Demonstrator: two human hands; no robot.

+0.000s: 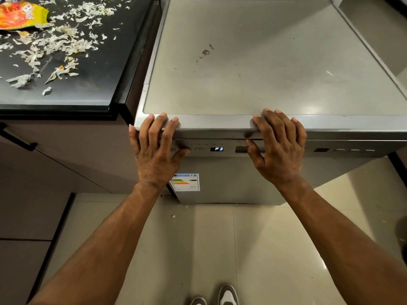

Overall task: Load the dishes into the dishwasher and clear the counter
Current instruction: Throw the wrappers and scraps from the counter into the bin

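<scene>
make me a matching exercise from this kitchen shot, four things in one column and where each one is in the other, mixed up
Things:
1. wrapper
2. display
3. energy label
4. shoes

Places:
A. on the dishwasher door, below the control strip
B. on the floor tiles at the bottom edge
C. on the dark counter, far left corner, among pale scraps
D. on the control strip between the left hand and right hand

Pairs: 1-C, 2-D, 3-A, 4-B
</scene>
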